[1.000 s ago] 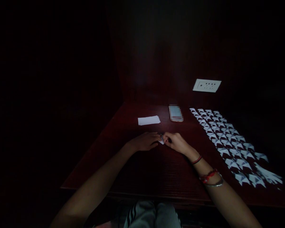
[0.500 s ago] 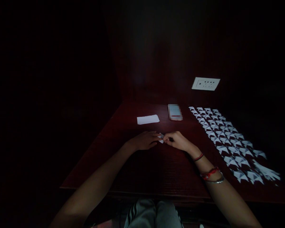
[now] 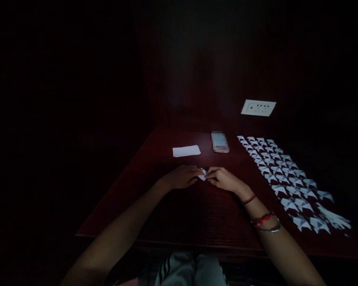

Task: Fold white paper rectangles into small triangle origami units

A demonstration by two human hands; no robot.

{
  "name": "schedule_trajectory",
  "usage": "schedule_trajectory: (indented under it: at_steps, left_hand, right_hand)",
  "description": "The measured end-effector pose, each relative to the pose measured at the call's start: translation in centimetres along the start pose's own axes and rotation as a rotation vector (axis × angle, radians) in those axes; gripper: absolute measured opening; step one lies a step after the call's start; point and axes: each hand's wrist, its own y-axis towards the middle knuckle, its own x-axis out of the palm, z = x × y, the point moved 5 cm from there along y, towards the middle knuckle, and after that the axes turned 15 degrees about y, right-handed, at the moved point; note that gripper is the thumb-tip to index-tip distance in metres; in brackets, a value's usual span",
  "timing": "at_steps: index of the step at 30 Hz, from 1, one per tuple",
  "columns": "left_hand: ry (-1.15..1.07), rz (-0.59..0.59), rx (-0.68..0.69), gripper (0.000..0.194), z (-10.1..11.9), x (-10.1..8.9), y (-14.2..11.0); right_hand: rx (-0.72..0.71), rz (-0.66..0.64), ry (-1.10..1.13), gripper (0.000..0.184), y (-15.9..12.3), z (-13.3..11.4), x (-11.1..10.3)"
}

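Dark room, reddish wooden table (image 3: 155,210); hands (image 3: 183,177) (image 3: 222,178) meeting over small paper (image 3: 202,174), pinch unclear.

One smartphone (image 3: 220,142), one socket plate (image 3: 258,108), one paper stack (image 3: 186,151), one small paper piece (image 3: 202,176), two red bracelets (image 3: 266,219), one silver bangle (image 3: 273,229), dozens of folded paper shapes (image 3: 303,205).

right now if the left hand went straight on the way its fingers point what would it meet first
The small white piece of paper at its fingertips, then apparently the right hand just beyond, though one dim view leaves their heights unclear.
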Motion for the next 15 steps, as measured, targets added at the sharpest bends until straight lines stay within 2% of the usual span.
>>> schedule_trajectory:
  at_steps: [9,15]
  left_hand:
    - [0.007,-0.011,-0.018,0.039,-0.17,0.12,-0.04]
    - [-0.002,0.002,-0.014,0.036,-0.04,-0.06,0.0]
  right_hand:
    - [0.018,0.077,-0.008,0.021,0.22,0.14,0.17]
    - [0.088,0.233,0.137,0.018,0.53,0.51,-0.17]
